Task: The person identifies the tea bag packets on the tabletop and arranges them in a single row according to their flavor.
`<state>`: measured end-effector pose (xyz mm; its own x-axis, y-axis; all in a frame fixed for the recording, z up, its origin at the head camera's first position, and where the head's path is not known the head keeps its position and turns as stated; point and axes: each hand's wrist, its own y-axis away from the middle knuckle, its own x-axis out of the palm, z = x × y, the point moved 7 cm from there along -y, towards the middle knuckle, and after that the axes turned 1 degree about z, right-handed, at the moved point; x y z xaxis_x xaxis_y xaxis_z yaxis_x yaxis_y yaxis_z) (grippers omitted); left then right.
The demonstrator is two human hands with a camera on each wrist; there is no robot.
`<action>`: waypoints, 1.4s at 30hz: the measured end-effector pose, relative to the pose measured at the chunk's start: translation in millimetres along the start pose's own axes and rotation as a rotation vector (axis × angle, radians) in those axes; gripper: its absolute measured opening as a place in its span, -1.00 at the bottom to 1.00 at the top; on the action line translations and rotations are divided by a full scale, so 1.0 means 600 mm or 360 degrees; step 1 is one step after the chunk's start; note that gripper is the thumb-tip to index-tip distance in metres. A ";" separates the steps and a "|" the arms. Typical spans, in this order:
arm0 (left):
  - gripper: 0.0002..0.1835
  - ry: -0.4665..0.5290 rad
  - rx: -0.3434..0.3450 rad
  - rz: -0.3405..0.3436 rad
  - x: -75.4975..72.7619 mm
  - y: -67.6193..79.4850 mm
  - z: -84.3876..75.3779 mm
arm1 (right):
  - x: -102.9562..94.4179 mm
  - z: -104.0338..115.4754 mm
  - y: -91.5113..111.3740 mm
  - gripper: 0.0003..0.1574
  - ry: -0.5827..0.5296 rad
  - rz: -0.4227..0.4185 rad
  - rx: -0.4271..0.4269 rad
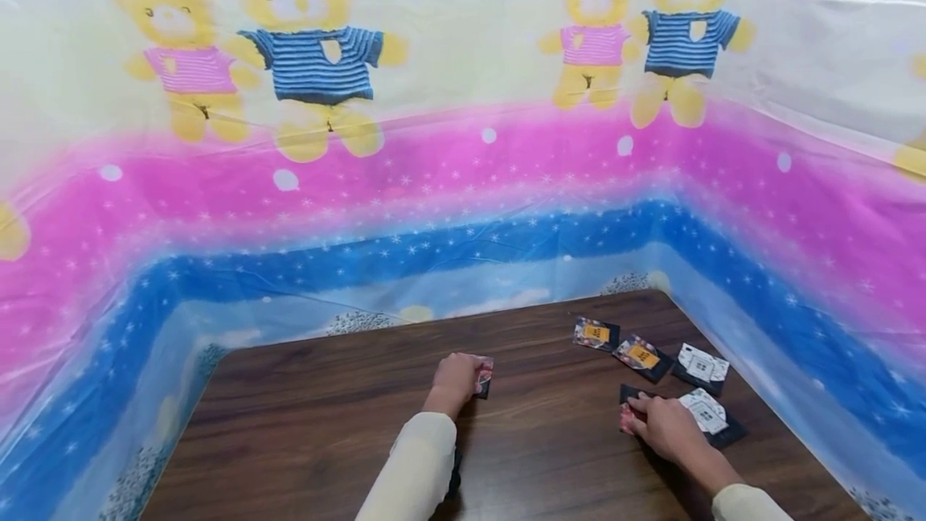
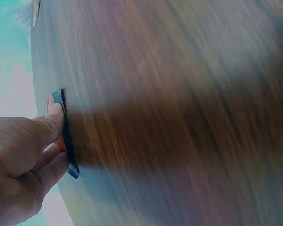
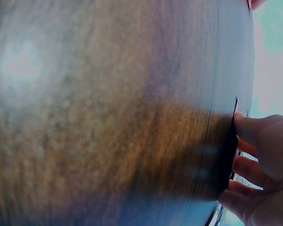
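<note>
At the middle of the table my left hand (image 1: 456, 380) grips a small flat packet (image 1: 484, 383), black with a red floral print. In the left wrist view the thumb and fingers pinch this packet (image 2: 70, 141) along its sides, near the tabletop. Farther right, my right hand (image 1: 669, 424) holds a similar black and red packet (image 1: 626, 420), most of it hidden under the fingers. In the right wrist view the thumb and fingertips are on the dark packet's (image 3: 231, 155) edges. Just beside that hand lies a black packet with a white patterned front (image 1: 707, 412).
Toward the back right lie two floral packets with orange labels, one (image 1: 596, 333) left of the other (image 1: 642, 357), and another white-fronted packet (image 1: 700, 368). The dark wooden table (image 1: 304, 424) meets a bear-printed cloth (image 1: 434, 207) at its back and sides.
</note>
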<state>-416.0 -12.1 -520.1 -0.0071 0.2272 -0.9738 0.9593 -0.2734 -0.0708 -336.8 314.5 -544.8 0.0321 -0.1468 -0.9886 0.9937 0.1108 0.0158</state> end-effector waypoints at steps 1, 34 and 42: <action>-0.78 0.0009 -0.0009 -0.0004 -0.001 0.001 0.006 | 0.000 0.000 0.000 -0.52 0.0002 -0.0001 0.0001; -0.57 0.0038 -0.0275 -0.0094 -0.049 0.061 0.175 | -0.003 0.000 0.006 -0.50 0.0020 -0.0031 0.0005; -0.52 0.0030 -0.0392 -0.0033 -0.067 0.092 0.240 | 0.002 -0.001 0.002 -0.48 0.0016 -0.0026 -0.0001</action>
<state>-403.6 -171.1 -515.9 -0.0245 0.2486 -0.9683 0.9989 -0.0332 -0.0338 -335.4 315.1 -545.9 0.0150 -0.1389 -0.9902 0.9940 0.1092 -0.0003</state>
